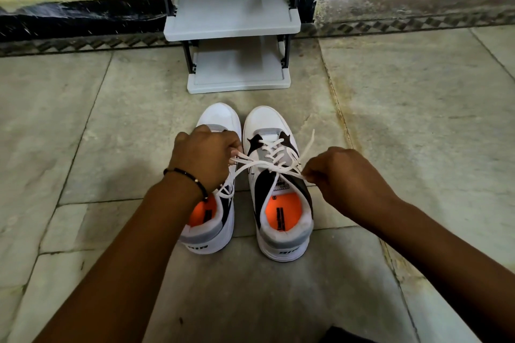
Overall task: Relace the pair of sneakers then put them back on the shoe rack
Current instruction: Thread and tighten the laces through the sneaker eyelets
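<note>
— Where are the sneakers?

— Side by side on the floor [111,108], toes toward the shoe rack [232,22]. The right sneaker [278,184] is laced; the left sneaker [214,220] sits just beside it.

— And your fingers?

— My left hand [204,160] pinches one loop of the white lace [267,168], my right hand [342,175] pinches the other; the lace runs taut between them.

Person tying lace on right sneaker, floor in front of shoe rack.

Left hand [204,159] and right hand [338,175] each pinch an end of the white lace [271,168], pulled taut across the right sneaker [278,184]. Left sneaker [214,203] just beside it, toes toward the grey shoe rack [232,25]. Black bracelet [189,178] on left wrist. Stone floor [418,120].
</note>
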`<state>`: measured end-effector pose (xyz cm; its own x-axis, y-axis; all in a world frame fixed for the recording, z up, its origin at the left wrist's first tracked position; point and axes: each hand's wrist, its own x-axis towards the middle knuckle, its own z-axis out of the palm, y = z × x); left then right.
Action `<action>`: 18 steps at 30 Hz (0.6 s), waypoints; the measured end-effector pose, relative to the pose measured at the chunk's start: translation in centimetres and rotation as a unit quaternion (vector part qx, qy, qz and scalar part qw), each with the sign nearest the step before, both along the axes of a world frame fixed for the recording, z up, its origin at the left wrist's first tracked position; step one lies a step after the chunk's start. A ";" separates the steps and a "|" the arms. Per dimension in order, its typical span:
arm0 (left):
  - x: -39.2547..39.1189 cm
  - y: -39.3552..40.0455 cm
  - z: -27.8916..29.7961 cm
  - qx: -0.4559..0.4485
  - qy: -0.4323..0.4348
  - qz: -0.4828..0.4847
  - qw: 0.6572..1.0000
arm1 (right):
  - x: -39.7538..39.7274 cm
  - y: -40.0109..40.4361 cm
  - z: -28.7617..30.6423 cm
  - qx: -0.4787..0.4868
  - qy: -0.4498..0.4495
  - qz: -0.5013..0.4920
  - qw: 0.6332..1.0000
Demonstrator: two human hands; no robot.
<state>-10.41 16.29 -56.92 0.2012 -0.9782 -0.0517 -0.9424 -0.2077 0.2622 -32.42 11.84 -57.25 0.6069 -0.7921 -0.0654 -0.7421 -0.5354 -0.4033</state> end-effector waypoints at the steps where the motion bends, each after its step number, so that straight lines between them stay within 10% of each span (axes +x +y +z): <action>1: 0.0 0.0 -0.2 0.006 -0.016 0.001 1.000 | -0.1 0.2 0.0 0.004 0.013 0.000 1.000; 9: 0.0 0.1 -2.5 -0.050 0.161 0.151 0.974 | -0.1 0.7 -0.1 0.034 -0.038 0.007 0.999; 18: 0.1 -0.1 -2.8 -0.048 0.173 0.155 0.972 | -0.5 1.0 -0.6 0.048 -0.052 -0.005 0.997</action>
